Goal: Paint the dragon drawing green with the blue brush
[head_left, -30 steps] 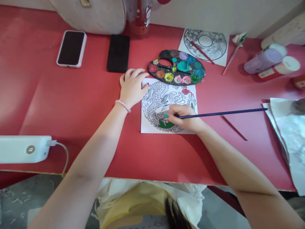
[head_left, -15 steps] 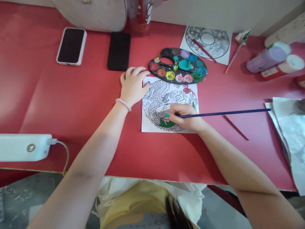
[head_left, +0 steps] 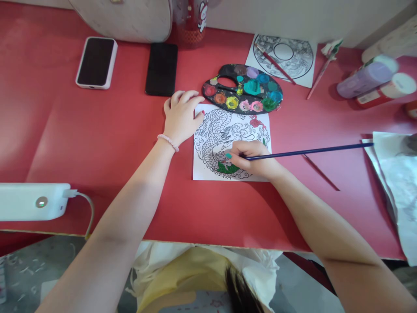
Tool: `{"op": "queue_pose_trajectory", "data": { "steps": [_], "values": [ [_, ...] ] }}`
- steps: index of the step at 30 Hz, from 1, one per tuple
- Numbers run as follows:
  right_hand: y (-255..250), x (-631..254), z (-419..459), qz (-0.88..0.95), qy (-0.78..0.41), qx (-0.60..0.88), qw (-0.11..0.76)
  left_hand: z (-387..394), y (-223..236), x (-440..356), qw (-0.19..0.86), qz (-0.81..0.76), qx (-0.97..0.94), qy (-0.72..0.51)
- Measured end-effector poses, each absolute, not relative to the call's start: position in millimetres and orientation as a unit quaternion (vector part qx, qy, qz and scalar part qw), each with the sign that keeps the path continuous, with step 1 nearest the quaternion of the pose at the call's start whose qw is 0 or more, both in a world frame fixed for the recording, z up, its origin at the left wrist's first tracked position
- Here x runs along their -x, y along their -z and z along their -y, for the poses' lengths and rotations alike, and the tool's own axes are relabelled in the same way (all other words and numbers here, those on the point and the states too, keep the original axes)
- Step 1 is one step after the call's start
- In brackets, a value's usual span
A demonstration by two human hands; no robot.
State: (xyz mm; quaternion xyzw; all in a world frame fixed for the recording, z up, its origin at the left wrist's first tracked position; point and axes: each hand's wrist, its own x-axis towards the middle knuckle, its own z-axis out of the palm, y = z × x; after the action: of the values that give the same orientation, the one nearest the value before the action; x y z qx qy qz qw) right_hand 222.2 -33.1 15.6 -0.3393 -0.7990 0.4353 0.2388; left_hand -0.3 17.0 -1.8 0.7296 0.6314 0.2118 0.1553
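Note:
My right hand (head_left: 249, 155) is closed around a paintbrush (head_left: 309, 151) with a long dark blue handle that points off to the right. Its tip is hidden near a green-painted patch on the dragon drawing (head_left: 213, 134), a white sheet with black outlines and a small red area at upper right. My left hand (head_left: 182, 115) lies flat with fingers spread, its thumb at the sheet's upper left edge. Just above the sheet sits a black paint palette (head_left: 224, 93) holding several colours, some of them yellow, pink, teal and green.
Two phones (head_left: 97, 62) (head_left: 161, 69) lie at upper left, near a pale bag (head_left: 130, 19) and a cup (head_left: 192, 26). A round-patterned drawing (head_left: 304, 56) bears a red brush (head_left: 275, 65). Paint bottles (head_left: 365, 80) and papers (head_left: 395, 174) are right; a power bank (head_left: 32, 201) is left.
The brush handle's far end has tilted slightly up and to the right in my right hand. My left hand stays in place on the table.

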Motion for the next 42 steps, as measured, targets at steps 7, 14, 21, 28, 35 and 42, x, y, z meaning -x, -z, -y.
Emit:
{"op": "queue_pose_trajectory", "data": {
  "steps": [7,14,21,28,35,42],
  "values": [
    [-15.0,-222.4,32.6,0.798,-0.439,0.333,0.243,-17.0,1.8,0.5,0.143,-0.634,-0.731,-0.21],
    [-14.6,-224.3,31.5,0.789,-0.447,0.339,0.252,-17.4,2.7,0.8,0.123,-0.631,-0.736,-0.21],
    [-15.8,-222.4,32.5,0.795,-0.445,0.334,0.241,-17.2,3.0,0.5,0.123,-0.633,-0.734,-0.212],
    [-14.7,-223.0,32.2,0.798,-0.44,0.328,0.249,-16.9,1.2,0.1,0.146,-0.635,-0.729,-0.21],
    [-14.7,-223.4,31.8,0.799,-0.44,0.329,0.243,-17.2,2.0,0.5,0.144,-0.635,-0.729,-0.212],
    [-15.0,-224.0,31.3,0.802,-0.437,0.323,0.249,-17.0,2.0,0.5,0.122,-0.631,-0.736,-0.211]
  ]
}}
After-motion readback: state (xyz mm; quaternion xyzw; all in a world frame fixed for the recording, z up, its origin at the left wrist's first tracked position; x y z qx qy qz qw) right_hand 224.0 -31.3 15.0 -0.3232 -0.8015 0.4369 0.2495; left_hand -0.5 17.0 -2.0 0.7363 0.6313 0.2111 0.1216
